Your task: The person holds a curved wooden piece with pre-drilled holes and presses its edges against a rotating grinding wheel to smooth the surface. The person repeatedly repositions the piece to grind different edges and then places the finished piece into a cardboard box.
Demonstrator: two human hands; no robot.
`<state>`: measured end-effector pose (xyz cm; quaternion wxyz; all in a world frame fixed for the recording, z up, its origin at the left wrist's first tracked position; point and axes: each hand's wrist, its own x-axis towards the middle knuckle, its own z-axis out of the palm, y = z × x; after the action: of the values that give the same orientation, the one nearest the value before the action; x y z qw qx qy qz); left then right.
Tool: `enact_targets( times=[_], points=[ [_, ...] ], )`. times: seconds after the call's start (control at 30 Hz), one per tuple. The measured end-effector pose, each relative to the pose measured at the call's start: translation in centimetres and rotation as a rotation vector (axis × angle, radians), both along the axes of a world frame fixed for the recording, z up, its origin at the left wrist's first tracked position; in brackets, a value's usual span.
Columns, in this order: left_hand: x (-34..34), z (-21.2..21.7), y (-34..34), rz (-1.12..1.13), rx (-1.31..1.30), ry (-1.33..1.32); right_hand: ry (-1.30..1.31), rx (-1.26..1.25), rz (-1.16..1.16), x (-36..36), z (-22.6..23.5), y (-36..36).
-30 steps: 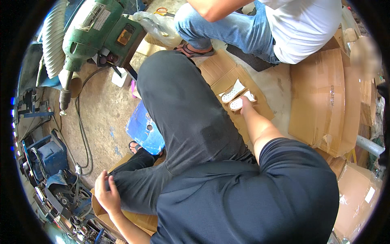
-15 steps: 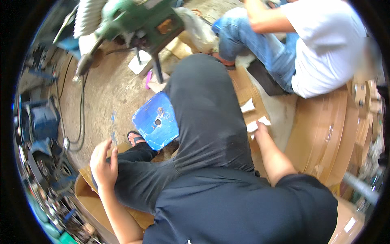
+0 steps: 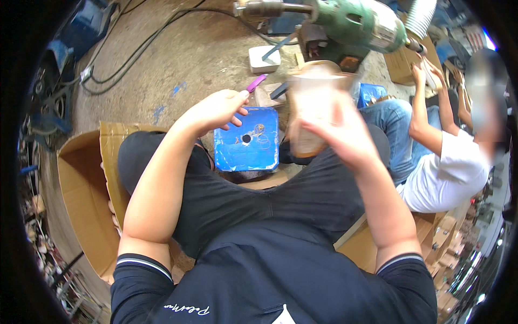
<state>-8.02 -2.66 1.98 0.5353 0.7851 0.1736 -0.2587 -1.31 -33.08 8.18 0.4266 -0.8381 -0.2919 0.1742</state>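
Note:
My right hand (image 3: 337, 137) is raised in front of me and grips a pale tan object (image 3: 310, 102), blurred by motion, so its kind is unclear. My left hand (image 3: 216, 110) hovers over the left edge of a blue square stool top (image 3: 248, 148), fingers curled, with nothing seen inside them. A small purple item (image 3: 257, 82) lies on the floor just beyond its fingertips. My knees in dark trousers (image 3: 226, 200) spread below both hands.
A green motor-driven machine (image 3: 350, 21) stands at the top. A person in a white shirt and jeans (image 3: 442, 173) sits at the right beside cardboard boxes. An open cardboard box (image 3: 81, 205) is at my left. Black cables (image 3: 135, 48) cross the concrete floor, near a white block (image 3: 264, 58).
The view swung round to face the blue stool. My right hand rose from the cardboard sheet holding the tan object. My left hand came up from my left thigh to the stool.

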Motion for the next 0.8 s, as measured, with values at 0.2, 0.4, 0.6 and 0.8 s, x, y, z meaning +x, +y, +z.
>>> enact_targets(
  times=[0.2, 0.4, 0.6, 0.8],
  points=[
    [-0.8, -2.5, 2.5, -0.066, 0.778, -0.011, 1.282, 0.007, -0.216, -3.3, -22.5, 13.9],
    [-1.3, -2.3, 4.1, -0.145, 0.671, 0.081, 0.485, -0.573, -0.022, -6.7, -28.2, 14.8],
    [-0.5, -2.0, 3.9, -0.183, 0.67, -0.046, 0.135, -0.615, -0.017, -9.0, -23.8, 15.5],
    [0.3, -1.4, 3.6, -0.175, 0.65, -0.026, 0.179, -0.729, 0.024, -9.8, -21.8, 16.3]
  ],
)
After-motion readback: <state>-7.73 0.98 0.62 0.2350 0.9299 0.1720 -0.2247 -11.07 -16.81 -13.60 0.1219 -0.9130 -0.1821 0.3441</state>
